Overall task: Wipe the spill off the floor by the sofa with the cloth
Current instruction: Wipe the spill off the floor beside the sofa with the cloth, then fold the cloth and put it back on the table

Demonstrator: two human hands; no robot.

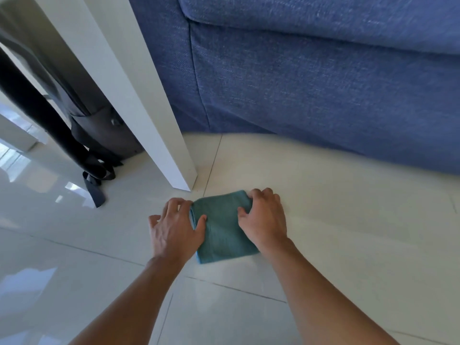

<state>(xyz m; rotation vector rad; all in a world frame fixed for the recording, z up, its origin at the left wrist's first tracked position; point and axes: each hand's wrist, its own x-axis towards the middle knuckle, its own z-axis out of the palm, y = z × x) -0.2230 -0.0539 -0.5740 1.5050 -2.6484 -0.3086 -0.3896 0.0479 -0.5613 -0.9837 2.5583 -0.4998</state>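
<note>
A folded teal cloth (221, 230) lies flat on the white tiled floor (348, 232) in front of the blue sofa (311, 83). My left hand (174, 227) rests on the cloth's left edge, thumb on top and fingers spread past the fold. My right hand (263, 217) presses on the cloth's right side, with fingertips curled over its far right corner. No spill shows on the tiles around the cloth.
A white table leg (149, 115) stands just beyond the cloth to the left. Behind it a dark grey bag (99, 130) with straps sits on the floor. The sofa's base runs along the far right. Glossy tiles spread to the left and near side.
</note>
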